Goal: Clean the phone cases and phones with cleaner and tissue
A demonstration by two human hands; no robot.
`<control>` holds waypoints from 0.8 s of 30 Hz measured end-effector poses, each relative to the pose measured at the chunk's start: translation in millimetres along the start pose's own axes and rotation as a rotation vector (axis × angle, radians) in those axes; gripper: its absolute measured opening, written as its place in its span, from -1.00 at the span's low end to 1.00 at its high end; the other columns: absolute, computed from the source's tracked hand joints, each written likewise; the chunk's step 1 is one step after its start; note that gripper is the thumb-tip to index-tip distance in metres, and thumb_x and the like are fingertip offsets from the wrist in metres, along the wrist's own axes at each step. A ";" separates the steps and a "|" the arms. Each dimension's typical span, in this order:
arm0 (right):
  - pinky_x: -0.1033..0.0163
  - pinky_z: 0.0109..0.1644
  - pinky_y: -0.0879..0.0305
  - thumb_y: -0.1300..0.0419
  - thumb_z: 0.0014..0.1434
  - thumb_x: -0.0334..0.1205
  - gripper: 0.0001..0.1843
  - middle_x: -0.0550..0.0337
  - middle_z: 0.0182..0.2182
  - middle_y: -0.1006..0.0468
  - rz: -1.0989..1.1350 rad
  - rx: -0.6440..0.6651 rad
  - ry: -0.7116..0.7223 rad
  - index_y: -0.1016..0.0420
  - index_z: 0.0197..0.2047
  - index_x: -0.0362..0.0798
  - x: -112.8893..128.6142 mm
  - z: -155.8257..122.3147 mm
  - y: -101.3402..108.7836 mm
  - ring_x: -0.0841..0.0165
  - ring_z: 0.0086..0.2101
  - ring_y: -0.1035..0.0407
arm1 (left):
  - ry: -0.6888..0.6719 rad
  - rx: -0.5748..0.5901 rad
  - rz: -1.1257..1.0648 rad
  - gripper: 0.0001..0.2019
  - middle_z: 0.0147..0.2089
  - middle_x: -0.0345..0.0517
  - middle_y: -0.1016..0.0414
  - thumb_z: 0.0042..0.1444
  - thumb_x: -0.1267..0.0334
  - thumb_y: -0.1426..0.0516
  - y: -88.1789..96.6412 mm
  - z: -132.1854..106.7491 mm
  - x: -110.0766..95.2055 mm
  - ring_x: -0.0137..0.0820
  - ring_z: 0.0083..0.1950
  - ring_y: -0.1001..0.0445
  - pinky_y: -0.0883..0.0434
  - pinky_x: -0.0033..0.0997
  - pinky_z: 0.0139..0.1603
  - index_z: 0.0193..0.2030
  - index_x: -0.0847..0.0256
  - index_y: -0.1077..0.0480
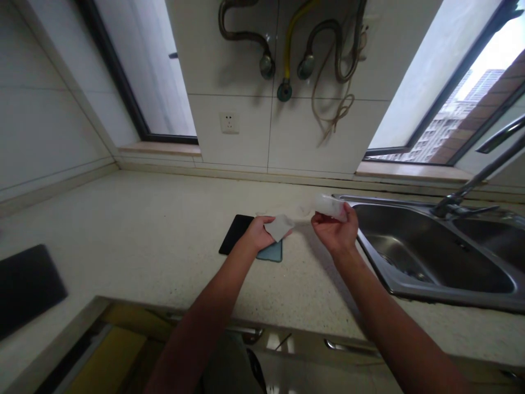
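Desk point(143, 230): pale speckled stone filled the lower view, its front edge nearest the person, with a metal handle point(348, 346) under that edge.
Black slab point(24, 287): flat and dark, it lay on the desk at the near left, well apart from both hands.
Left hand point(258, 232): raised over the middle of the desk, its fingers clenched on a small white paper point(281, 225).
Paper: a folded white piece, it stuck out to the right of the left hand, above the desk and not touching it.
Right hand point(336, 230): level with the left and near it, just left of the sink point(394, 230), its fingers gripping a clear wrapper point(330, 207) from below.
Wrapper: thin and see-through, it stood out above the right hand's fingers. A faint film seemed to run from it toward the paper, though the blur hid whether the two joined.
Blue phone point(271, 253): flat on the desk, partly hidden under the left hand.
Black phone point(234, 232): flat on the desk, just beside the blue one, on its left.
Sink: steel basin set into the desk on the right, with a tap point(479, 178) rising from its far rim.
Wall point(295, 137): white tiles behind the desk carried a socket point(228, 122), and hoses point(289, 44) hung above it.
Windows point(164, 82): one on each side of the tiled wall, the right one showing buildings point(447, 131) outside.
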State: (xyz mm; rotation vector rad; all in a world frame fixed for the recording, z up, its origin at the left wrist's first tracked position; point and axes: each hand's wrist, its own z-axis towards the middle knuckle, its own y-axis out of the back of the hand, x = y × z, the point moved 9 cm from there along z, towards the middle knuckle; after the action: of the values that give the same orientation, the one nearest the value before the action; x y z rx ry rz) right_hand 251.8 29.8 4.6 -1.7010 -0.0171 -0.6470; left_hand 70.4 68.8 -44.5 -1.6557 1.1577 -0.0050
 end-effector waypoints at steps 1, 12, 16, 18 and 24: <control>0.28 -0.45 -0.41 -0.25 0.09 -0.13 -0.84 0.34 -0.39 -0.57 -0.034 0.021 0.033 -0.41 -0.26 0.04 2.4 -1.0 -2.9 0.39 -0.43 -0.47 | 0.008 0.008 -0.011 -0.56 -0.14 0.22 -0.57 0.17 0.46 0.03 -0.8 -0.8 0.5 -0.17 -0.16 -0.60 -0.53 -0.08 -0.08 0.20 0.49 -0.25; 0.36 -0.10 -0.45 -0.49 -0.16 -0.46 -0.71 0.26 -0.33 -0.66 -0.813 0.278 0.436 -0.62 -0.32 -0.05 6.7 -38.3 -42.6 0.40 -0.27 -0.51 | 0.034 0.157 0.011 -0.67 -0.32 0.17 -0.58 0.27 0.21 0.05 -23.8 -7.4 10.7 -0.16 -0.26 -0.59 -0.51 -0.02 -0.07 -0.09 0.40 -0.43; 0.35 -0.08 -0.45 -0.48 -0.20 -0.55 -0.68 0.29 -0.36 -0.66 -0.859 0.292 0.461 -0.63 -0.37 -0.03 5.5 -44.1 -38.1 0.38 -0.27 -0.53 | 0.020 0.156 0.005 -0.63 -0.32 0.20 -0.58 0.28 0.18 0.06 -21.4 -3.5 10.2 -0.16 -0.25 -0.60 -0.51 -0.06 -0.06 -0.08 0.42 -0.44; 0.34 -0.06 -0.46 -0.47 -0.21 -0.60 -0.64 0.27 -0.33 -0.67 -0.788 0.272 0.442 -0.62 -0.36 -0.03 7.0 -43.5 -33.3 0.36 -0.24 -0.54 | 0.008 0.131 0.014 -0.64 -0.33 0.20 -0.58 0.28 0.18 0.06 -18.6 -1.7 9.3 -0.16 -0.25 -0.60 -0.51 -0.06 -0.07 -0.09 0.41 -0.45; 0.34 -0.06 -0.46 -0.51 -0.28 -0.56 -0.59 0.19 -0.30 -0.68 -0.882 0.368 0.337 -0.65 -0.30 -0.06 -7.8 -43.2 -40.3 0.34 -0.26 -0.55 | -0.052 0.106 0.089 -0.65 -0.38 0.18 -0.58 0.27 0.20 0.06 -15.7 -0.3 4.7 -0.16 -0.30 -0.59 -0.52 -0.08 -0.11 -0.17 0.40 -0.46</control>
State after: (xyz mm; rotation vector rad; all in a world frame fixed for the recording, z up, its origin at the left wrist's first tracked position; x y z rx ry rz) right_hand 213.4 3.0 41.5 -1.1571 -0.6357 -1.4734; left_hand 83.3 64.8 -35.1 -1.5019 1.1712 0.0324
